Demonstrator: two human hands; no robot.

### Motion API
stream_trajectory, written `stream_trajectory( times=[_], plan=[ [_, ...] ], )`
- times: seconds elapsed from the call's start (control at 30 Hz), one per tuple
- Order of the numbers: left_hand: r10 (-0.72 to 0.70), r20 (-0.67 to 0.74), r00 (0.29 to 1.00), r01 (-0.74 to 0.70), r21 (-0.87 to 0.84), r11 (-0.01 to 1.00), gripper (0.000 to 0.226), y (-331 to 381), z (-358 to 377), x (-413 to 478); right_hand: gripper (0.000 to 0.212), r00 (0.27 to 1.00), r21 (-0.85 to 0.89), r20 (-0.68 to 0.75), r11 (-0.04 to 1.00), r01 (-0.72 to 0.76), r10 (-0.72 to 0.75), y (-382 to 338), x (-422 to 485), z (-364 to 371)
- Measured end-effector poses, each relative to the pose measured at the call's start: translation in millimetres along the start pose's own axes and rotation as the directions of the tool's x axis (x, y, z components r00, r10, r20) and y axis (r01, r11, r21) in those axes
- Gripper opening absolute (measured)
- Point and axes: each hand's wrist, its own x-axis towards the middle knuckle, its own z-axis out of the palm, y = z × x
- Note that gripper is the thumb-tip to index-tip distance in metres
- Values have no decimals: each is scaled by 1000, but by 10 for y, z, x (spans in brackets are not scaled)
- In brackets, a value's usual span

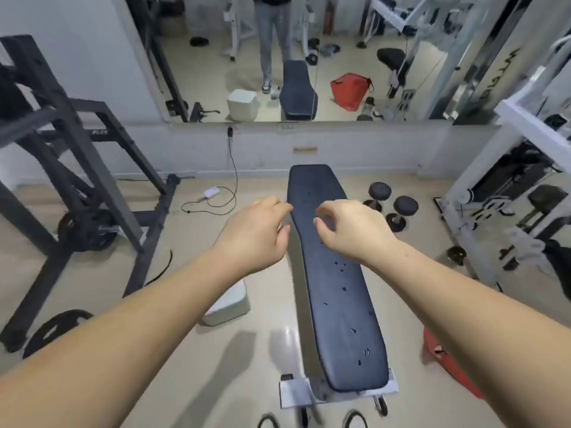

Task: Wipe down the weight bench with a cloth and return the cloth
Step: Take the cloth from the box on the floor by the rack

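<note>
— Where is the weight bench?

— Straight ahead, running lengthwise away from the person. Its dark padded top has small wet-looking spots scattered along the nearer half. The white frame shows at the near end.

— And the hands?

— Both are held out above the far half of the pad. The left hand hangs just off the pad's left edge, over the floor; the right hand is over the pad itself. Neither touches it, as far as I can tell.

— What about each grip?

— Both are loose, fingers curled downward, half-closed, with nothing in them.

— The cloth?

— I can't pick one out. A pale box sits on the floor just left of the bench, partly hidden by the left forearm.

— Anything else near?

— Dumbbells lie on the floor to the right, a red bag nearer on that side, and a wall mirror faces the bench.
</note>
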Motion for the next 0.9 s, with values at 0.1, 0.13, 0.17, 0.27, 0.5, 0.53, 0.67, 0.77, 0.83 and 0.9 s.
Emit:
stream_trajectory(
  times=[0.1, 0.13, 0.17, 0.27, 0.5, 0.53, 0.67, 0.77, 0.83, 0.9],
  plan=[
    [19, 91, 996, -13, -69, 998, 33, 176, 436, -96, 30, 989, 31, 68, 990, -136, 134, 311, -385, 284],
    [23, 140, 990, -12, -81, 997, 31, 287, 581, -165, 30, 977, 50, 102, 980, -193, 188, 413, -580, 348],
    [49, 157, 986, -32, -110, 993, 30, 423, 721, -219, 29, 964, 74, 125, 967, -244, 233, 528, -777, 390],
    [139, 207, 968, -102, -182, 978, 29, 928, 1062, -379, 26, 930, 128, 155, 926, -354, 334, 892, -1390, 420],
    [388, 365, 846, -300, -275, 914, 29, 2432, 1837, -977, 24, 767, 236, 176, 730, -641, 616, 1732, -3351, 519],
    [413, 392, 822, -321, -279, 905, 31, 2689, 1939, -1079, 29, 739, 259, 168, 695, -671, 652, 1836, -3679, 540],
    [547, 440, 712, -422, -355, 834, 31, 3828, 2306, -1568, 25, 564, 335, 175, 490, -805, 807, 2245, -5106, 535],
    [648, 465, 603, -496, -418, 761, 30, 4747, 2551, -2042, 23, 405, 392, 178, 313, -865, 897, 2424, -6191, 416],
    [705, 482, 520, -516, -481, 709, 29, 5344, 2698, -2416, 24, 285, 439, 148, 195, -877, 947, 2504, -6911, 335],
    [743, 514, 430, -507, -544, 669, 30, 5867, 2827, -2801, 29, 130, 518, 135, 42, -854, 982, 2556, -7586, 300]
  ],
)
